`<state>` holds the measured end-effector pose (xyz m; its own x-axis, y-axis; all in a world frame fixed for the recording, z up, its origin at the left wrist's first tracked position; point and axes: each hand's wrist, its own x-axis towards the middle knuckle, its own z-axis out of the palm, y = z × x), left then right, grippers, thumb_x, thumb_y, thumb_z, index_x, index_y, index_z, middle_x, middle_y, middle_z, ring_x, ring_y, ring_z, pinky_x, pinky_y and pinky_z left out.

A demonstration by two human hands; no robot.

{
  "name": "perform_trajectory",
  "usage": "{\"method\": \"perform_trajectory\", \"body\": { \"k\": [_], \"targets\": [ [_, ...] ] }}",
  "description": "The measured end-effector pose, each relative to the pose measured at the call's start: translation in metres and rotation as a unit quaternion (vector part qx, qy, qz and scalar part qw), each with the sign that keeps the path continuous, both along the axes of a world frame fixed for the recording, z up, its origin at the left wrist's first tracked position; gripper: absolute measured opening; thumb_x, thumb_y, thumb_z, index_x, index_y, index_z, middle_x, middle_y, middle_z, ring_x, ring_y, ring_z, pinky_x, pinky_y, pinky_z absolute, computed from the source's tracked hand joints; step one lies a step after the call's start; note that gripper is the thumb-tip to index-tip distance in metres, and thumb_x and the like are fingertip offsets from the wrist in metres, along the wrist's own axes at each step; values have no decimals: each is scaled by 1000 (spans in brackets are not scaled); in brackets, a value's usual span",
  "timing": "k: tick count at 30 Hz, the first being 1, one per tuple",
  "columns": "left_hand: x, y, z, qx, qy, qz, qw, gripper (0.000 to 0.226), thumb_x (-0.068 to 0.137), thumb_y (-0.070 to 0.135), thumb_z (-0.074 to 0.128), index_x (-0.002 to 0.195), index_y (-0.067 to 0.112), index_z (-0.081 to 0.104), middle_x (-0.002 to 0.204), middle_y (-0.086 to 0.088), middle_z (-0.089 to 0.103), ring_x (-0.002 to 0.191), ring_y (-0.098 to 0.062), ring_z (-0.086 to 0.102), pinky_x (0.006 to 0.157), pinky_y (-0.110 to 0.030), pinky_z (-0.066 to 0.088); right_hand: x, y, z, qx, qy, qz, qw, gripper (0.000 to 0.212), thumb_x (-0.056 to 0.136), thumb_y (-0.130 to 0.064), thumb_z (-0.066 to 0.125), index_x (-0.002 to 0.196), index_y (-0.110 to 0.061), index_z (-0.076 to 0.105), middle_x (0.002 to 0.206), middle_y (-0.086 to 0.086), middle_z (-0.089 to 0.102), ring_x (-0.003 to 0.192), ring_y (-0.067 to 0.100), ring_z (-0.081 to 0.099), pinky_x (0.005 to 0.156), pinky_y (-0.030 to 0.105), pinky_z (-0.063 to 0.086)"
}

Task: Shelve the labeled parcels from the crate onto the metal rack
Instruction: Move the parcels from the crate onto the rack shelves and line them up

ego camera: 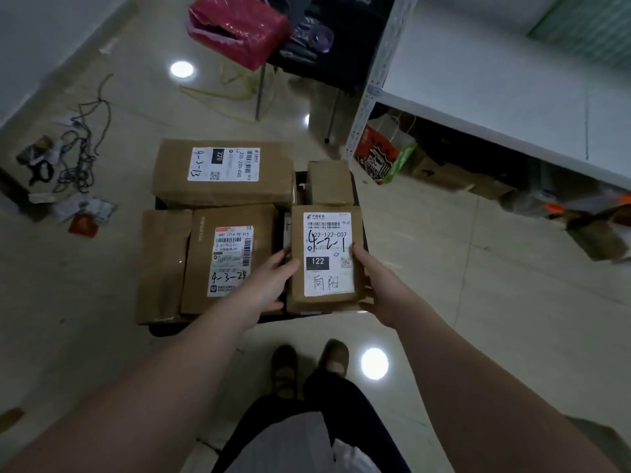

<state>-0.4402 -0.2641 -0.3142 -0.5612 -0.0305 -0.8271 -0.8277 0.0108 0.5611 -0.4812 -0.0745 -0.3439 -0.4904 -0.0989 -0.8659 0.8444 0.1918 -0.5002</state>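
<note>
**Both hands grip the brown cardboard parcel marked 4-2-1 (326, 254) at the dark low crate (184, 328)**

The parcel is a flat, upright-oblong carton. A white shipping label covers most of its top face. The label carries a barcode, the printed code 122-122-C07, a black block reading 122, a small QR square and handwritten characters below. "4-2-1" is scrawled across it in black marker.

The parcel lies over the crate's near right corner. I cannot tell whether it is lifted or resting there.

The left hand (273, 281) clasps the left edge, thumb on the top face and fingers curled behind. The right hand (375, 285) clasps the right edge, its thumb pressed beside the label and its fingers tucked underneath.

Other parcels lie in the crate:
- the long brown carton marked 4-3-13 (222, 172) at the far side;
- the brown carton marked 4-3-24 (228, 257) just beside the left hand;
- a small plain brown box (329, 182) beyond the held parcel.

The white metal rack (478, 80) stands to the right, well apart from the crate.
</note>
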Motion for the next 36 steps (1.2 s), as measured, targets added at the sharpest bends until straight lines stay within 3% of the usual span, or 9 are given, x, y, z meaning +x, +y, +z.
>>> {"method": "perform_trajectory", "body": {
  "k": [4,8,11,16,20,23,27,32,36],
  "targets": [
    [-2,1,-6,38,19,13,999,60,91,56,50,145,49,26,137,6,55,119,-17,50,107,-48,38,-1,3,1,-53,2,0,999,42,87,-63,55,108,-29,70,103,-2,76,106,21,65,107,43,41],
    [-14,3,8,78,72,10,994,62,86,56,53,142,49,28,126,11,60,115,-11,51,105,-45,34,-2,4,11,-103,9,-36,994,52,81,-70,54,113,-33,70,113,-2,73,104,18,62,83,34,42],
    [-26,5,29,101,111,15,989,68,76,53,61,139,49,35,114,15,68,108,-4,55,97,-40,37,-7,8,25,-131,24,-62,989,68,70,-75,56,123,-33,65,119,0,72,113,19,62,92,37,43],
    [-48,21,63,109,171,-23,979,69,77,40,67,138,44,35,106,14,72,101,-5,65,82,-30,51,-22,33,60,-160,79,-59,982,72,71,-77,59,129,-34,60,122,0,70,111,19,61,95,41,40],
    [-68,43,82,114,187,-55,974,80,69,39,74,139,44,37,117,14,68,121,-17,54,107,-48,34,-33,66,85,-183,112,-74,974,84,62,-70,71,133,-28,58,130,4,65,115,22,61,91,38,50],
    [-83,67,92,116,200,-68,971,72,71,27,71,136,38,43,115,9,69,115,-20,60,103,-48,40,-43,95,94,-186,124,-83,971,97,48,-63,86,132,-20,60,130,7,65,123,28,58,97,44,50],
    [-107,108,105,23,229,-90,969,53,81,17,67,130,28,52,115,3,69,105,-18,65,98,-44,47,-62,138,111,-148,163,-108,969,83,55,-35,82,129,-8,55,102,2,76,91,16,70,75,32,56],
    [-149,182,134,-36,289,-78,954,42,84,13,65,118,34,51,106,12,67,97,-7,64,81,-31,50,-103,206,126,-137,214,-89,963,115,41,-28,87,145,-28,37,113,3,73,104,20,70,95,43,51],
    [-184,254,152,-54,327,-67,941,45,87,11,64,122,36,52,104,11,71,92,-5,68,83,-32,55,-145,276,151,-123,246,-51,960,101,45,-26,88,137,-31,47,116,-2,72,109,19,67,101,48,48]
  ]
}}
